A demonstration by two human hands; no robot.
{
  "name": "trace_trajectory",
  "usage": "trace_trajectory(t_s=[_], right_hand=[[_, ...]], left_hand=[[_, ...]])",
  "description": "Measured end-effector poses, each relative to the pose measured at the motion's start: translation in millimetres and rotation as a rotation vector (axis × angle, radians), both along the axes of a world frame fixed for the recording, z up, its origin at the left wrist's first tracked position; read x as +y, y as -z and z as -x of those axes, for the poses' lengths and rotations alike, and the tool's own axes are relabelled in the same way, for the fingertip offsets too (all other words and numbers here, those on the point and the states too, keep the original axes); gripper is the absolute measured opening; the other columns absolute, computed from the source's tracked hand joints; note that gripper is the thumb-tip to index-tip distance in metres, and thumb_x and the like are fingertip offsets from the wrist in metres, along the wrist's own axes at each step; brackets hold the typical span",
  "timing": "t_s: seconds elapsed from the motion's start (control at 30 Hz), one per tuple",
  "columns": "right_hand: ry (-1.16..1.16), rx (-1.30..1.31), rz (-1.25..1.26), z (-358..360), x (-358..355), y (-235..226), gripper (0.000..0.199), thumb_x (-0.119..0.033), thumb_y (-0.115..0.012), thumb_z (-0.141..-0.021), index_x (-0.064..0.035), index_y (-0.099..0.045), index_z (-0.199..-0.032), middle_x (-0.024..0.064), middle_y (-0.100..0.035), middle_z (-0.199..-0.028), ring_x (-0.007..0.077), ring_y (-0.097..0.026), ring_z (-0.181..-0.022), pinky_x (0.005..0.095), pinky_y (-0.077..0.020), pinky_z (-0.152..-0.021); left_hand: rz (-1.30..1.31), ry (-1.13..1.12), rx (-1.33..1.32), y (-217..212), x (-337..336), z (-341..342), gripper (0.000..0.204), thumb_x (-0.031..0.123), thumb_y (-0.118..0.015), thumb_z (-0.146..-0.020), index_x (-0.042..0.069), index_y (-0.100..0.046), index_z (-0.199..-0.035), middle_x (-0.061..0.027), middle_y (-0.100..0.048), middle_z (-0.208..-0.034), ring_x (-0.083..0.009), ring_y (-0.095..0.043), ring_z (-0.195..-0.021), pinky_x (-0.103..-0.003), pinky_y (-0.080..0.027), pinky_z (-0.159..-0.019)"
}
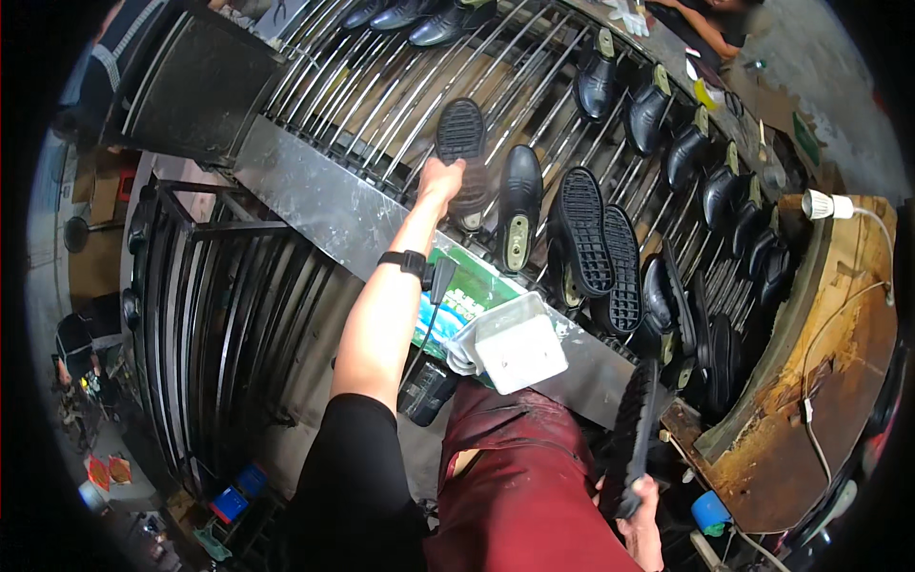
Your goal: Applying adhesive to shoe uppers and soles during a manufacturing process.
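My left hand (442, 181) reaches out over the metal-rod rack and grips a black shoe sole (460, 132), tread side up. The area just below that sole is smeared by motion, so I cannot tell whether a shoe lies under it. Right of it a black shoe upper on a last (519, 195) rests on the rods. Two more ridged black soles (579, 229) lie beside that, with lasts partly showing beneath. Low at the right, my right hand (643, 520) is closed round the lower end of another black sole (634, 429), held on edge.
A white plastic container (519, 343) stands at the metal ledge (324, 205) in front of me. Several black shoes on lasts (648, 114) line the rack's far right. A curved wooden board with a lamp (827, 205) is at right, a black metal frame (219, 229) at left. Another person's arm (701, 29) shows at the top.
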State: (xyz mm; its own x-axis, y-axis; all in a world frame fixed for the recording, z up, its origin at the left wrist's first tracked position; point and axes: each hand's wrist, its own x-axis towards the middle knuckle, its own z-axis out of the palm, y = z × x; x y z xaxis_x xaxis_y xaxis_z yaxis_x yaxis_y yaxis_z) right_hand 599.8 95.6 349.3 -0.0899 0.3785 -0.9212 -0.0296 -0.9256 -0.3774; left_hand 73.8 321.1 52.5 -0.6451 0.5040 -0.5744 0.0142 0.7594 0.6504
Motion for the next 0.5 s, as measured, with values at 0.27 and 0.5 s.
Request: trace_trajectory(t_s=[0.27, 0.5], right_hand=[[-0.592, -0.137, -0.522, 161.2, 160.8, 110.1, 0.068, -0.043, -0.092, -0.074, 0.0026, -0.062, -0.115, 0.0178, -0.076, -0.103, 0.0222, -0.073, -0.092, 0.0435, -0.0589, -0.081], [-0.921, -0.629, -0.558, 294.7, 248.8, 235.4, 0.106, -0.06, -0.087, -0.068, 0.0183, -0.05, -0.129, 0.0338, -0.073, -0.112, 0.0445, -0.074, -0.106, 0.0481, -0.0603, -0.094]], left_hand=[[-0.111, -0.052, -0.196, 18.1, -5.6, 1.5, 0.053, 0.027, -0.073, -0.095, -0.011, -0.061, -0.131, -0.023, -0.073, -0.121, -0.0312, -0.075, -0.103, -0.043, -0.058, -0.091], [-0.103, -0.172, -0.578, 4.3, -0.2, 6.7, 0.047, 0.027, -0.07, -0.097, -0.007, -0.065, -0.129, -0.0176, -0.075, -0.121, -0.0292, -0.076, -0.104, -0.047, -0.062, -0.09]])
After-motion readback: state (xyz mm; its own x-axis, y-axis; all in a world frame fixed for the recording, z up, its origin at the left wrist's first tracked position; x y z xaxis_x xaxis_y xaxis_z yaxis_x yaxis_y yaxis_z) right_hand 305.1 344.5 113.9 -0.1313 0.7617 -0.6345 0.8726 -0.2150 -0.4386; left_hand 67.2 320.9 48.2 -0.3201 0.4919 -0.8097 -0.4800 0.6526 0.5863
